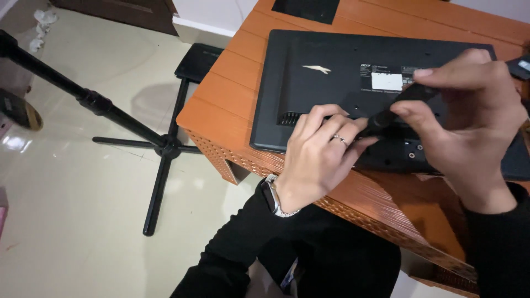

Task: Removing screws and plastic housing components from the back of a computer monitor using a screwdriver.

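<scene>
1. A black flat monitor [337,83] lies face down on an orange wooden table [237,88], filling the upper middle and right of the frame; its back panel bears a white label and a small pale mark.
2. The left hand [317,157], at lower centre, rests on the monitor's near edge with fingers curled; its fingertips press beside the tip of a black screwdriver [400,102]. A ring sits on one finger and a wristwatch [271,196] on the wrist.
3. The right hand [469,118], at the right of the frame, is closed around the screwdriver's handle, thumb and forefinger pinching it, and the tool slants down and leftward toward the panel's lower middle.
4. The screwdriver's tip meets the monitor's back just between the two hands, near the raised mount area with small screw holes.
5. Both sleeves are black.
6. On the glossy pale floor [72,221] at left, a black tripod stand [149,138] spreads its legs, near a black stool [199,60] beside the table's corner.
</scene>
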